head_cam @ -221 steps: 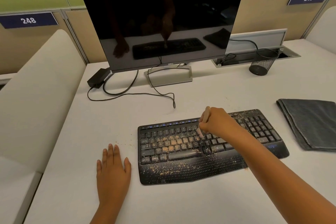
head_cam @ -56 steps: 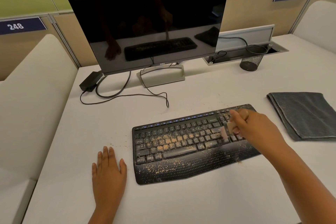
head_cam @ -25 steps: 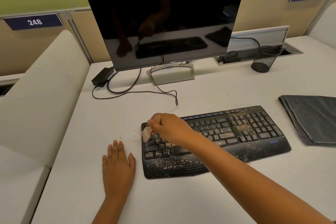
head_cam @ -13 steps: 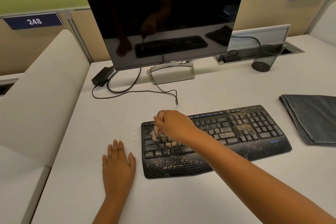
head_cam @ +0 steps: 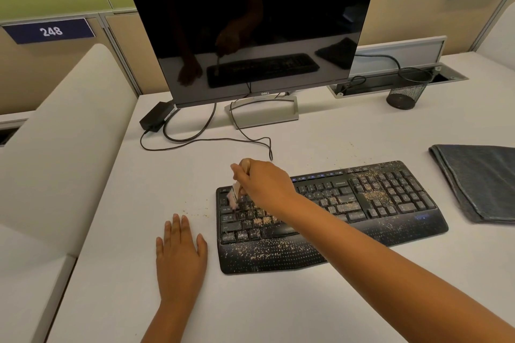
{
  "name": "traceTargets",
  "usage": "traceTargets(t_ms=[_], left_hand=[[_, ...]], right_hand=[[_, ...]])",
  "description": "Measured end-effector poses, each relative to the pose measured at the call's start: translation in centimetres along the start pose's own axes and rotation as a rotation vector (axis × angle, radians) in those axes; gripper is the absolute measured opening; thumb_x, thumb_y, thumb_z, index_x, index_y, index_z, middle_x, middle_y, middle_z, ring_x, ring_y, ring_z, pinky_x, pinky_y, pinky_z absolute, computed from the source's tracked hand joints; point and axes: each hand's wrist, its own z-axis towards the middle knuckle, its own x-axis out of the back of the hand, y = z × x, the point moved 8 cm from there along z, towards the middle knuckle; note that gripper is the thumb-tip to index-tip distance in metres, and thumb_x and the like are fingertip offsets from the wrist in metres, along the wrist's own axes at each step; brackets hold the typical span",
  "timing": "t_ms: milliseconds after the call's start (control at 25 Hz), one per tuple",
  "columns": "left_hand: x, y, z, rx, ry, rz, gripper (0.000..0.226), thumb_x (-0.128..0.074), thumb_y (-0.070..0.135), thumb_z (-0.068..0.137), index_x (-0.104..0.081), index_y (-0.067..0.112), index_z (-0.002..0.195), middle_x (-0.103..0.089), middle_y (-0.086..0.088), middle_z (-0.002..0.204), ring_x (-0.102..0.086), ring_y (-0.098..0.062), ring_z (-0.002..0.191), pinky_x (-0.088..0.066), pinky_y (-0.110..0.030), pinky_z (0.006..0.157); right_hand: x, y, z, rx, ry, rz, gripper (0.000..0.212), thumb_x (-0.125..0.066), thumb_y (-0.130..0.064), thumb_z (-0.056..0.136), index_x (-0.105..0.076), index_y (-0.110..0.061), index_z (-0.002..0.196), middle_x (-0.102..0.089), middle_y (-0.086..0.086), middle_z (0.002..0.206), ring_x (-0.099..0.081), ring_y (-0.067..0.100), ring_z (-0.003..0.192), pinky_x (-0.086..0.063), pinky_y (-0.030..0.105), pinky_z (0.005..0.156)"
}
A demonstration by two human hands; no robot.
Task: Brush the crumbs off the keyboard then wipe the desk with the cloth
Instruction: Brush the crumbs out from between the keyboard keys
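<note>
A black keyboard (head_cam: pixel 384 203) lies on the white desk (head_cam: pixel 278 309), sprinkled with tan crumbs (head_cam: pixel 374 196) on its keys and palm rest. My right hand (head_cam: pixel 264 184) grips a small brush (head_cam: pixel 233 197) whose pale bristles touch the keys at the keyboard's far left end. My left hand (head_cam: pixel 179 255) rests flat on the desk, fingers straight, just left of the keyboard. A folded grey cloth (head_cam: pixel 479 181) lies on the desk to the right of the keyboard, untouched.
A dark monitor (head_cam: pixel 250 25) on a silver stand (head_cam: pixel 263 117) fills the back of the desk, with a black power brick (head_cam: pixel 156 119) and looping cables (head_cam: pixel 206 140). A mesh pen cup (head_cam: pixel 407 92) stands back right. A few crumbs (head_cam: pixel 199 213) lie between hand and keyboard.
My right hand swept the brush from the keyboard's right side to its left end, then moved it slightly along the left keys. My left hand stayed flat in place.
</note>
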Motion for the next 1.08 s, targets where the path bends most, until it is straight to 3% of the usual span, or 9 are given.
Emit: traceTargets(t_ms=[200,400,600,680,880,1080], left_hand=[[-0.1,0.0,0.0,-0.001,-0.003,0.002,0.076,-0.009,0.047,0.085,-0.035,0.002,0.140,-0.032,-0.015,0.147,-0.028,-0.030,0.137,-0.018,-0.044,0.111],[0.0,0.0,0.0,-0.001,-0.001,-0.001,0.074,-0.011,0.045,0.085,-0.037,0.001,0.138,-0.035,-0.016,0.145,-0.030,-0.031,0.136,-0.020,-0.046,0.110],[-0.1,0.0,0.0,0.001,-0.006,0.001,0.074,-0.010,0.046,0.085,-0.036,0.001,0.139,-0.034,-0.016,0.146,-0.029,-0.030,0.137,-0.019,-0.045,0.111],[-0.1,0.0,0.1,0.005,0.001,-0.004,0.074,-0.012,0.045,0.085,-0.037,0.001,0.138,-0.035,-0.016,0.145,-0.030,-0.031,0.136,-0.020,-0.046,0.110],[0.0,0.1,0.0,0.006,-0.001,0.000,0.076,-0.008,0.047,0.083,-0.035,0.003,0.139,-0.032,-0.014,0.147,-0.027,-0.029,0.138,-0.017,-0.044,0.111],[0.0,0.1,0.1,0.006,-0.004,0.009,0.076,-0.008,0.047,0.084,-0.035,0.002,0.139,-0.033,-0.015,0.147,-0.028,-0.029,0.137,-0.019,-0.045,0.111]], right_hand=[[-0.6,-0.5,-0.1,0.025,-0.034,-0.068,0.049,-0.027,-0.041,0.100,-0.061,-0.009,0.086,-0.070,0.006,0.079,-0.064,0.024,0.076,-0.050,0.035,0.072],[-0.2,-1.1,-0.6,0.090,0.016,-0.096,0.040,-0.028,-0.044,0.100,-0.046,-0.016,0.078,-0.068,0.005,0.078,-0.060,0.024,0.072,-0.046,0.034,0.067],[-0.2,-0.2,0.3,0.024,0.023,0.040,0.048,-0.030,-0.041,0.100,-0.061,-0.007,0.086,-0.071,0.008,0.078,-0.064,0.025,0.076,-0.052,0.040,0.075],[0.0,-0.5,0.5,0.045,0.034,0.047,0.046,-0.031,-0.043,0.100,-0.058,-0.008,0.087,-0.071,0.007,0.079,-0.064,0.024,0.076,-0.052,0.041,0.075],[-1.0,-0.9,0.7,0.034,-0.060,-0.044,0.051,-0.030,-0.044,0.100,-0.063,-0.006,0.091,-0.071,0.010,0.080,-0.065,0.025,0.079,-0.052,0.040,0.079],[-1.3,-2.1,0.6,0.086,-0.228,0.220,0.036,-0.051,-0.041,0.094,-0.067,-0.008,0.096,-0.070,0.005,0.083,-0.066,0.019,0.067,-0.051,0.030,0.066]])
